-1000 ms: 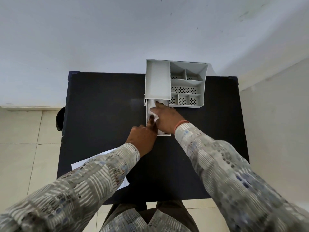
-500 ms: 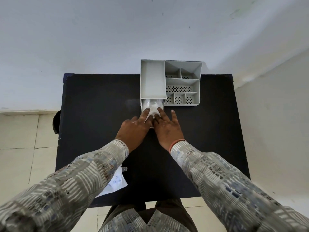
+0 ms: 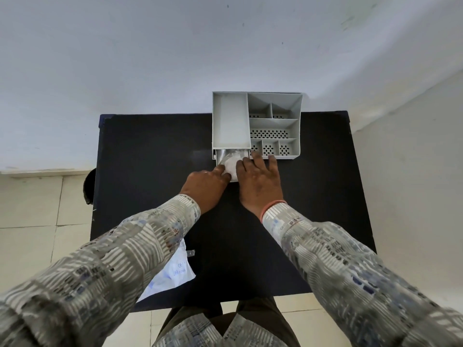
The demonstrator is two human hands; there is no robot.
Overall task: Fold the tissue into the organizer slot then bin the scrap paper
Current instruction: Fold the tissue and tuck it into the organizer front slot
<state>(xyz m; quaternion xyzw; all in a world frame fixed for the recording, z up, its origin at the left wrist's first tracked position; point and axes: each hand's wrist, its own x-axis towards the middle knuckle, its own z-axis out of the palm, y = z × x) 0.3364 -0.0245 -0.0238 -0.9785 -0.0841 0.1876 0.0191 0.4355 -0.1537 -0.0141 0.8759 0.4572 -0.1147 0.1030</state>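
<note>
A grey plastic organizer (image 3: 231, 121) with several compartments stands at the far edge of the black table (image 3: 150, 159). Its drawer slot (image 3: 221, 156) is pulled out toward me at the lower left. A white folded tissue (image 3: 231, 164) lies in that drawer. My left hand (image 3: 204, 185) touches the tissue's near left edge with its fingertips. My right hand (image 3: 259, 181) lies flat beside the tissue, fingers spread, reaching the organizer's front edge. A white scrap paper (image 3: 170, 274) with blue print lies at the table's near left edge, partly hidden under my left sleeve.
A dark round object (image 3: 87, 186) sits on the floor just past the table's left edge. A white wall rises behind the table and another closes in on the right. The tiled floor (image 3: 37, 209) shows at left.
Both hands have shifted: the right hand has come off the tissue and flattened beside it on the right. The drawer sticks out less than a second ago, with the tissue deeper in it.
</note>
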